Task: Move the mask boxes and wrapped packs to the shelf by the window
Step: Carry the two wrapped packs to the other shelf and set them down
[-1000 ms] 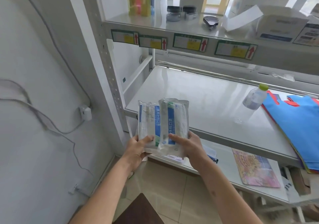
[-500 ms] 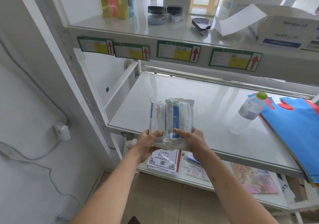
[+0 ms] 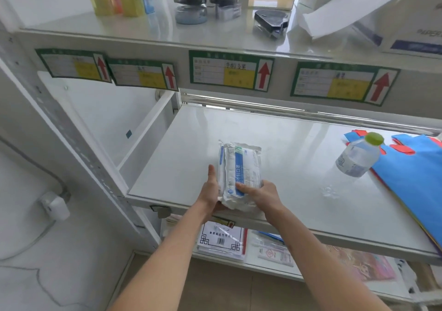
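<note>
Two wrapped mask packs (image 3: 240, 170), white with a blue stripe, are stacked together over the front edge of the white middle shelf (image 3: 186, 157). My left hand (image 3: 211, 191) grips their left side and underside. My right hand (image 3: 262, 194) holds their lower right corner with the thumb on top. The packs lie tilted, their far end low over the shelf surface; whether it touches the shelf I cannot tell. No mask boxes are in view.
A clear bottle with a green cap (image 3: 358, 157) stands right of the packs beside blue and red bags (image 3: 416, 176). The upper shelf (image 3: 153, 30) carries coloured boxes, tape rolls and a white carton. Papers (image 3: 222, 241) lie on the lower shelf.
Both hands have carried the packs forward from in front of the rack to over the middle shelf's front edge, tipping them flatter. My view has moved closer to the shelf.
</note>
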`<state>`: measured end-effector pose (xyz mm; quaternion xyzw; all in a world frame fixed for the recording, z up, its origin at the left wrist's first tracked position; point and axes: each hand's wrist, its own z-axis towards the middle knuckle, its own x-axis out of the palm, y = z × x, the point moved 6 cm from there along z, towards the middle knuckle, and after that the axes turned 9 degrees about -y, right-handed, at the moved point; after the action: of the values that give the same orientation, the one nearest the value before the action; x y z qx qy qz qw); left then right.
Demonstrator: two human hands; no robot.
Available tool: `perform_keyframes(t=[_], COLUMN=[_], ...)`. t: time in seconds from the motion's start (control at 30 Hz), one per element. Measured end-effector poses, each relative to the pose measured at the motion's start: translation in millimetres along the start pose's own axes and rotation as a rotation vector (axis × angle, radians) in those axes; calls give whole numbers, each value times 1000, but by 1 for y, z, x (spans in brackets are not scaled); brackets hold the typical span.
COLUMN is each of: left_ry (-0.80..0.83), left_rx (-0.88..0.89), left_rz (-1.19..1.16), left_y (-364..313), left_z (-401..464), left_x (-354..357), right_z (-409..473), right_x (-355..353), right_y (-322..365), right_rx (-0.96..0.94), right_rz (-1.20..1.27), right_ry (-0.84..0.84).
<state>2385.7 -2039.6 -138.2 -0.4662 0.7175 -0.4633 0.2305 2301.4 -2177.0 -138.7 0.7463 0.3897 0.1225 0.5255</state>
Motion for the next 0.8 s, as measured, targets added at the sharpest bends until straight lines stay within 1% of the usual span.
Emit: perform_keyframes(t=[0.1, 0.17, 0.3, 0.4, 0.47, 0.53, 0.6, 0.67, 0.73, 0.8], left_ry=[-142, -180, -169, -177, -177, -132, -103, -141, -206, -213], left_rx=[192, 259, 318, 295, 282, 280, 293, 331, 365, 429], left_rz=[183, 237, 299, 279, 326, 330, 308, 319, 410, 550], left_y=[-12, -13, -8, -7, -7, -8, -11, -13, -15, -18], left_z=[2, 1, 1, 6, 7, 2, -8, -19, -31, -43], left_x=[-8, -10, -6, -2, -1, 0, -3, -10, -17, -20], right_z=[4, 6, 11, 12, 10, 5, 0, -5, -10, -17], right_x=[-3, -2, 11, 12, 9, 4, -4, -12, -23, -37], right_y=[7, 10, 9, 8, 8, 10, 12, 15, 17, 19], right_rx=[-63, -109, -130, -89, -78, -111, -176, -224, -252, -302], right_rz=[-73, -157, -245, -183, -132, -152, -250, -299, -318, -383], right_ry=[-65, -113, -134, -135, -110, -76, -50, -14, -24, -68])
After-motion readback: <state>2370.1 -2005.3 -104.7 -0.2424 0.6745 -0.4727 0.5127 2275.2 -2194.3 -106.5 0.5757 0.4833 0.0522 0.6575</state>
